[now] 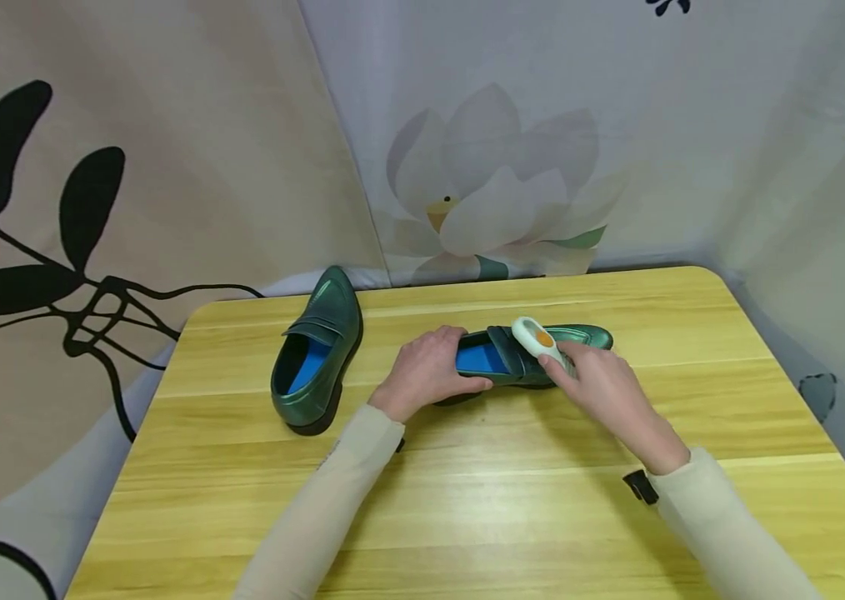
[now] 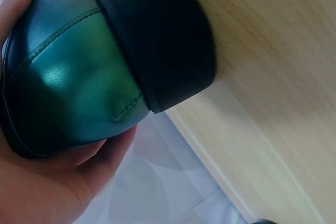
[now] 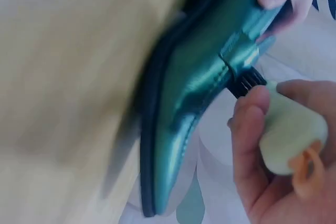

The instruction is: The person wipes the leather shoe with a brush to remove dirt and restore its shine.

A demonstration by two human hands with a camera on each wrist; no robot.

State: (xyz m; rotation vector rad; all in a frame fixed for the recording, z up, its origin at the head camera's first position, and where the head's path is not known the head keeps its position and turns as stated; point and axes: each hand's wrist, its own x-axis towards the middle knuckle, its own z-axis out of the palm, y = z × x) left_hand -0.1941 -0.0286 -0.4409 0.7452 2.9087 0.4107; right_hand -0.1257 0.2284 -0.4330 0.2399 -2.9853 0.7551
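A dark green loafer point(image 1: 580, 336) with a blue insole lies across the far part of the table, toe to the right. My left hand point(image 1: 426, 371) grips it round the heel; the left wrist view shows the green heel counter point(image 2: 73, 82) between thumb and fingers. In my right hand point(image 1: 610, 396) is a small shoe brush point(image 3: 289, 135) with a pale handle and an orange loop. Its black bristles point(image 3: 248, 82) touch the loafer's upper near the strap. The second green loafer point(image 1: 307, 406) stands to the left, toe pointing away, with neither hand on it.
The wooden table point(image 1: 482, 517) extends toward me, its far edge close behind the shoes. A patterned curtain point(image 1: 242, 167) hangs behind and around it. Black cuffs or bands point(image 1: 641, 487) show at the wrists, below light sleeves.
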